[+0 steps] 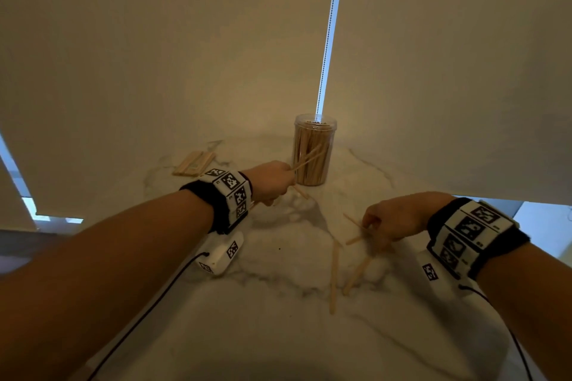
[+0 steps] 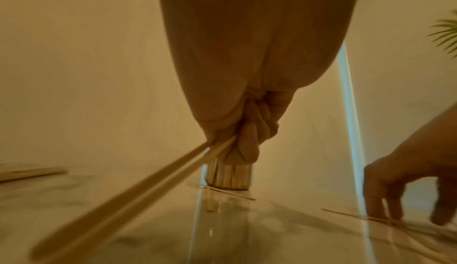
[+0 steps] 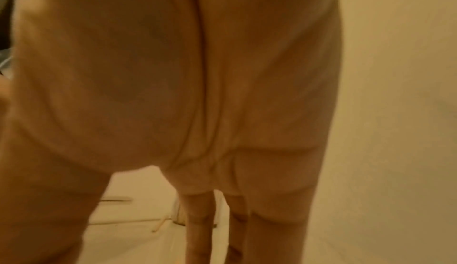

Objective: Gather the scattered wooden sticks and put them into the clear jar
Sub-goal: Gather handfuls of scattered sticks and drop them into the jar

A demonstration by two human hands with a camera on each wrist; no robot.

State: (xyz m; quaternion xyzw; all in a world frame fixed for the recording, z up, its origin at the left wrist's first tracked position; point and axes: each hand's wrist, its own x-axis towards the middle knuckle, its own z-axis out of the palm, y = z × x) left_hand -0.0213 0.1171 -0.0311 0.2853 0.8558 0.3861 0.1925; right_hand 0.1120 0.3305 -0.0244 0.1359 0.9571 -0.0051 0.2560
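Note:
A clear jar (image 1: 314, 151), packed with upright wooden sticks, stands at the back of the marble table. My left hand (image 1: 274, 187) hovers just left of it and grips a small bundle of sticks (image 1: 308, 158) whose ends reach in front of the jar. In the left wrist view the curled fingers (image 2: 249, 131) clamp those sticks (image 2: 148, 180), with the jar's base (image 2: 228, 176) behind. My right hand (image 1: 376, 230) reaches down at the right, straight fingers (image 3: 197, 229) touching crossed sticks (image 1: 356, 230) on the table. Two more loose sticks (image 1: 333, 278) lie nearer me.
A flat stack of sticks (image 1: 193, 162) lies at the back left of the marble table (image 1: 278, 334). Pale roller blinds hang close behind the jar, with a bead chain (image 1: 329, 31) above it. A thin stick (image 2: 232, 193) lies in front of the jar.

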